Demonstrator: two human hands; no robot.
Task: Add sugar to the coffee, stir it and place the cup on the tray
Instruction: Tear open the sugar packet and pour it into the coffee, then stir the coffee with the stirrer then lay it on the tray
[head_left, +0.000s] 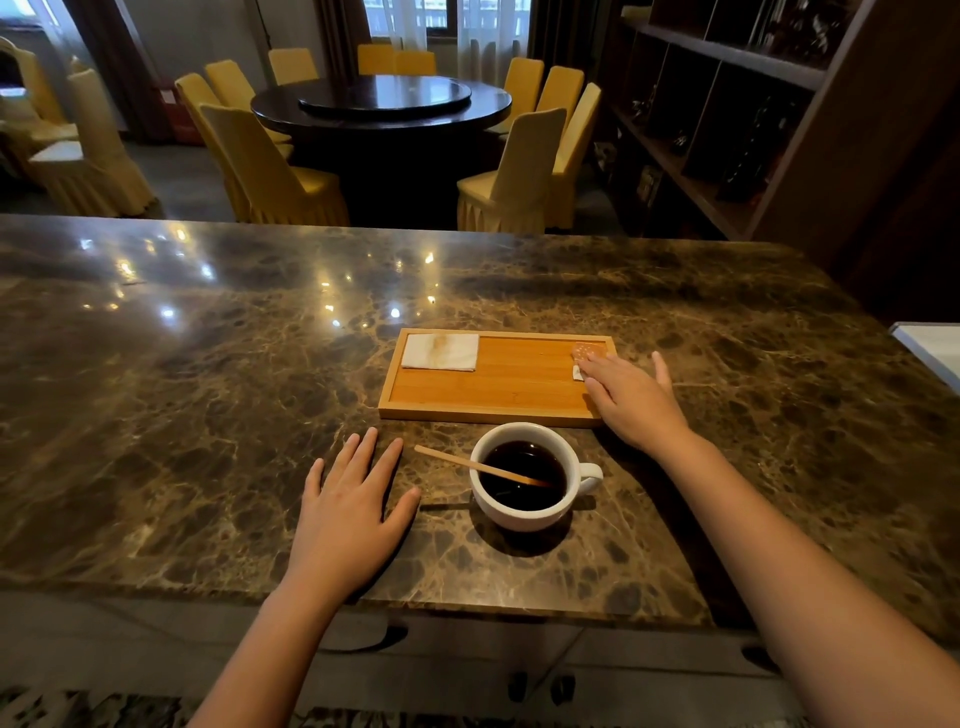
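Note:
A white cup (524, 512) of black coffee stands on the marble counter, handle to the right. A wooden stir stick (467, 464) leans in it, its free end pointing left. Just behind the cup lies a wooden tray (498, 387). At the tray's right end is an orange sugar packet (587, 350). My right hand (631, 397) reaches over that corner, fingers spread, fingertips touching the packet. My left hand (353, 512) rests flat on the counter to the left of the cup, holding nothing.
A folded white napkin (440, 352) lies on the tray's left end. The brown marble counter (208, 364) stretches wide to the left. Beyond it stand a dark round table (384, 104) and yellow covered chairs. Dark shelving (727, 104) is at the right.

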